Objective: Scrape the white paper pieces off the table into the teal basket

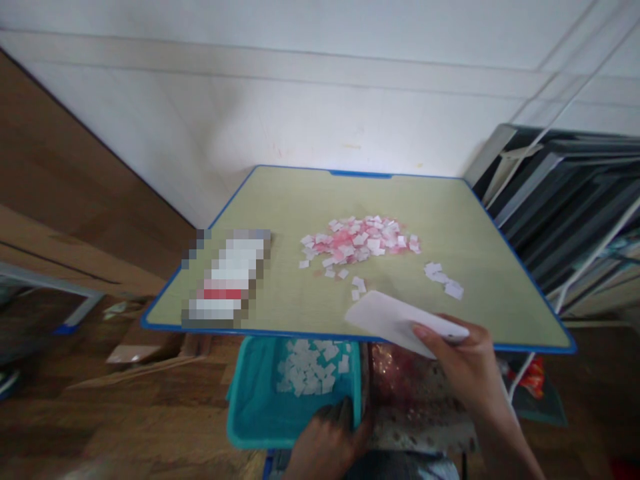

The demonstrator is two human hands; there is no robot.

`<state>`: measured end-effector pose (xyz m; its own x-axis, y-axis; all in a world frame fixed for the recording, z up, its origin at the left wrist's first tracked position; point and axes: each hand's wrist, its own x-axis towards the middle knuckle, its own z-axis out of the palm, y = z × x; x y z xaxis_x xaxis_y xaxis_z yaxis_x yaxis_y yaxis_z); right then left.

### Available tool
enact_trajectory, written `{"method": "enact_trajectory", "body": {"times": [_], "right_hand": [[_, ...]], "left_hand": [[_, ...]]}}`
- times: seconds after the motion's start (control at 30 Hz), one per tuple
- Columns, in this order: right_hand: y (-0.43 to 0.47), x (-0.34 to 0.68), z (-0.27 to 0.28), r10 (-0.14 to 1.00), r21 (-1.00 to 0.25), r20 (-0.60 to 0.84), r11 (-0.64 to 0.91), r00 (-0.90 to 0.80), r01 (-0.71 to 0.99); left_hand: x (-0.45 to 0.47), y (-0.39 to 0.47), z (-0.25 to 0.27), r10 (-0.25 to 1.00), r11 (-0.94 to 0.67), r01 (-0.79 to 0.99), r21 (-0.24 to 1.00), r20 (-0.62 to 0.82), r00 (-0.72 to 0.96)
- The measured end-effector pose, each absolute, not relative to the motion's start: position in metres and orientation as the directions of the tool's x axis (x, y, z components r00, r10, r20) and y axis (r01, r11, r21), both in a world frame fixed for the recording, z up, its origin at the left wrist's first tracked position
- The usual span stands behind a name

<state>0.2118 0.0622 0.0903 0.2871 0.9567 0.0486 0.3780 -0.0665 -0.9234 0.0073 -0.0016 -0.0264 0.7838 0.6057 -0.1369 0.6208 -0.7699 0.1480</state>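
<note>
My right hand (467, 357) is closed around the handle of a white flat plastic scraper (387, 319), whose broad end hangs over the front edge of the table. Just beyond its tip lie a few small white paper squares (359, 285). Farther back is a heap of white and pink pieces (360, 239), and a small group of white squares (445, 279) sits to the right. Below the table edge, my left hand (327, 437) grips the near right rim of a turquoise plastic tray (235, 407). White squares (307, 367) are scattered inside that tray.
The folding table (280, 200) has a pale top with blue edging and stands against a white wall (310, 127). A blurred-out rectangular object (230, 267) lies at its left. Cardboard (145, 340) is on the floor at left; dark flat panels (575, 167) lean at right.
</note>
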Motion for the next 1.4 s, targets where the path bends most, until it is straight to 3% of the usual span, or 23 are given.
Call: {"method": "enact_trajectory", "body": {"times": [0.37, 0.47, 0.63, 0.8, 0.93, 1.1, 1.4], "right_hand": [[0.06, 0.251, 0.083, 0.893, -0.956, -0.012, -0.143, 0.451, 0.257], [0.062, 0.259, 0.09, 0.857, -0.98, 0.052, -0.056, 0.512, 0.193], [0.063, 0.271, 0.096, 0.664, -0.982, 0.182, 0.08, 0.725, 0.173], [0.073, 0.279, 0.075, 0.673, -0.983, 0.163, 0.046, 0.721, 0.179], [0.094, 0.277, 0.069, 0.758, -0.972, 0.15, -0.006, 0.635, 0.236], [0.122, 0.279, 0.081, 0.928, -0.967, 0.041, -0.055, 0.37, 0.247], [0.142, 0.295, 0.092, 0.985, -0.951, -0.165, -0.143, -0.059, 0.275]], "left_hand": [[0.008, -0.002, -0.023, 0.605, -0.76, 0.634, 0.146, -0.197, 0.771], [0.008, -0.002, -0.02, 0.6, -0.762, 0.634, 0.135, -0.221, 0.769], [0.008, -0.001, -0.017, 0.617, -0.749, 0.647, 0.144, -0.204, 0.76], [0.008, 0.0, -0.017, 0.636, -0.742, 0.655, 0.144, -0.156, 0.756], [0.007, -0.001, -0.019, 0.637, -0.746, 0.649, 0.151, -0.122, 0.761], [0.007, -0.001, -0.025, 0.63, -0.751, 0.646, 0.137, -0.145, 0.763], [0.009, 0.002, -0.017, 0.611, -0.755, 0.64, 0.144, -0.202, 0.766]]}}
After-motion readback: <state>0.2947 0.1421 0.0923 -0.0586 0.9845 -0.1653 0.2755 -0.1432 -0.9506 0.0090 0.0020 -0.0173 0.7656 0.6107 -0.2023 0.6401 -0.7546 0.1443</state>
